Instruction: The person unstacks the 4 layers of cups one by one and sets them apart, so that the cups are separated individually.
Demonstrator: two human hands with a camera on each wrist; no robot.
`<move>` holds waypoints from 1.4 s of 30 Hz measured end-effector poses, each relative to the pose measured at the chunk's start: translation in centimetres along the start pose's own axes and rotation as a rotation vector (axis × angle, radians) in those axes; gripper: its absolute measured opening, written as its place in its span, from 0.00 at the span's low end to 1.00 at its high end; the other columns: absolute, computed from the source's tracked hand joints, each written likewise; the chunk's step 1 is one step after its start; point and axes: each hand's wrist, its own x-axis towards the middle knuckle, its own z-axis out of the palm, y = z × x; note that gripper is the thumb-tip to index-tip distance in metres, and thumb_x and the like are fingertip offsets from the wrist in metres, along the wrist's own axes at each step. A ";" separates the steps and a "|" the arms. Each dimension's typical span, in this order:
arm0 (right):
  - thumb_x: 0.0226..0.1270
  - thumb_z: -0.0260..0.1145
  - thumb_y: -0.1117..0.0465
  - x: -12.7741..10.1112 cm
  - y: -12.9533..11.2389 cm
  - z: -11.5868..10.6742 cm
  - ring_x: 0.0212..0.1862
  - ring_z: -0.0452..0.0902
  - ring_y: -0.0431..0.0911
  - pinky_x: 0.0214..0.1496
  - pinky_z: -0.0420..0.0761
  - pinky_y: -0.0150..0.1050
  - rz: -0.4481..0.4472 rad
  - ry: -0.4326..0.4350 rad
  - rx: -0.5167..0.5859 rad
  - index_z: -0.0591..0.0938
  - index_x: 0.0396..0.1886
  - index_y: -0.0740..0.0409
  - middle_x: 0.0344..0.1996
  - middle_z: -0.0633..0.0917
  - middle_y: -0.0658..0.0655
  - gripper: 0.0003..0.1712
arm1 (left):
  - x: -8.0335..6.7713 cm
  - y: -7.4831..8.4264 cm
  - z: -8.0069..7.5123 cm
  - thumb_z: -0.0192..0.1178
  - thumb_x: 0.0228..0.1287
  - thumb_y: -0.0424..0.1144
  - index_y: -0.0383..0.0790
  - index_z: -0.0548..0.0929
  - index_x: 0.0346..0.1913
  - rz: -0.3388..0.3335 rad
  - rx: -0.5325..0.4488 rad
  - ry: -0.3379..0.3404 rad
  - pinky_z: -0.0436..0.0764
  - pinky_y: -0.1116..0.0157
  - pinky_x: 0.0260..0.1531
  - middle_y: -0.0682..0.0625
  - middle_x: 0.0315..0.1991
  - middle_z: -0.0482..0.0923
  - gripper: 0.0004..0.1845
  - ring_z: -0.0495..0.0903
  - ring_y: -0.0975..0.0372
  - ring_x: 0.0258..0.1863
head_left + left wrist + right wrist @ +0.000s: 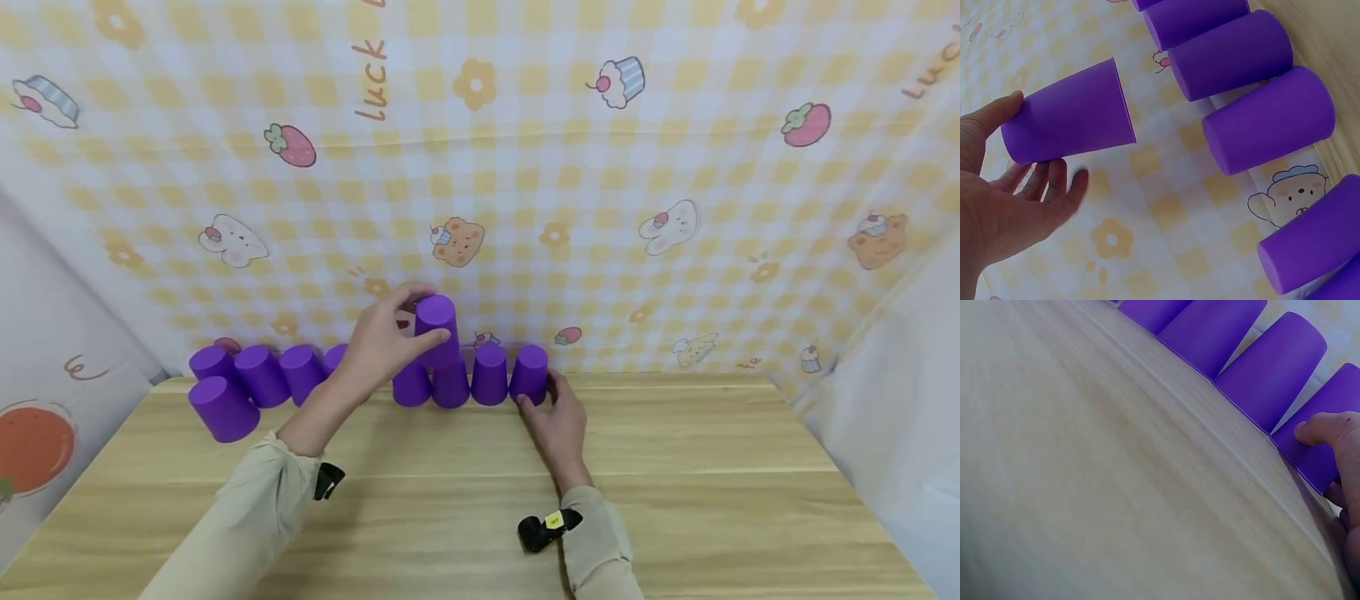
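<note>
Purple plastic fills our left hand: we hold an upside-down cup with the thumb on one side of its wall and the fingers on the other, lifted above the row at the back of the worktop. In the head view its long axis stands nearly upright, closed base up and open mouth down, and it sits just over the gap between two cups of the row below; we cannot tell whether it touches them. In the left wrist view the same cup lies across the frame, base toward the palm and mouth pointing away, with the thumb laid along its upper side. The left forearm, in a beige sleeve, reaches forward and slightly rightward from the near left.

Our right hand rests low on the worktop, fingers loosely curled against the rightmost cup of the row, the thumb pressing its wall near the rim. That cup stands mouth down, axis upright. Its wrist comes straight from the near edge.

Beside it stand three more inverted cups, touching in line. Further left, apart from them, is another group of purple cups, one set nearer to us. A yellow checked cloth with cartoon prints hangs behind.
</note>
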 end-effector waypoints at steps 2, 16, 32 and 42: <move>0.43 0.69 0.56 0.0 0.0 0.1 0.47 0.72 0.46 0.51 0.70 0.37 -0.007 0.001 0.005 0.71 0.51 0.57 0.46 0.76 0.57 0.32 | -0.2 -0.2 -0.3 0.66 0.44 0.43 0.43 0.70 0.52 0.010 0.003 0.009 0.71 0.60 0.45 0.51 0.46 0.72 0.29 0.70 0.59 0.44; 0.44 0.69 0.56 0.1 -0.3 0.6 0.48 0.72 0.47 0.51 0.70 0.37 -0.016 -0.014 0.003 0.70 0.51 0.57 0.46 0.76 0.57 0.32 | -1.8 -1.9 -2.2 0.67 0.43 0.45 0.43 0.71 0.52 -0.068 -0.070 0.046 0.72 0.58 0.45 0.51 0.48 0.70 0.30 0.70 0.58 0.46; 0.44 0.69 0.55 -0.1 -0.4 0.2 0.49 0.71 0.48 0.51 0.70 0.38 0.018 -0.024 -0.001 0.70 0.53 0.57 0.47 0.76 0.57 0.34 | -2.9 -3.0 -3.5 0.64 0.45 0.47 0.44 0.70 0.53 -0.075 -0.050 0.039 0.73 0.58 0.43 0.50 0.50 0.69 0.30 0.68 0.58 0.49; 0.44 0.69 0.55 -0.2 -0.4 -0.1 0.48 0.72 0.47 0.51 0.70 0.37 0.027 -0.013 -0.029 0.70 0.51 0.57 0.46 0.76 0.57 0.32 | -3.6 -3.7 -4.0 0.65 0.44 0.47 0.48 0.72 0.53 -0.085 -0.079 0.045 0.68 0.56 0.49 0.52 0.52 0.69 0.28 0.68 0.59 0.48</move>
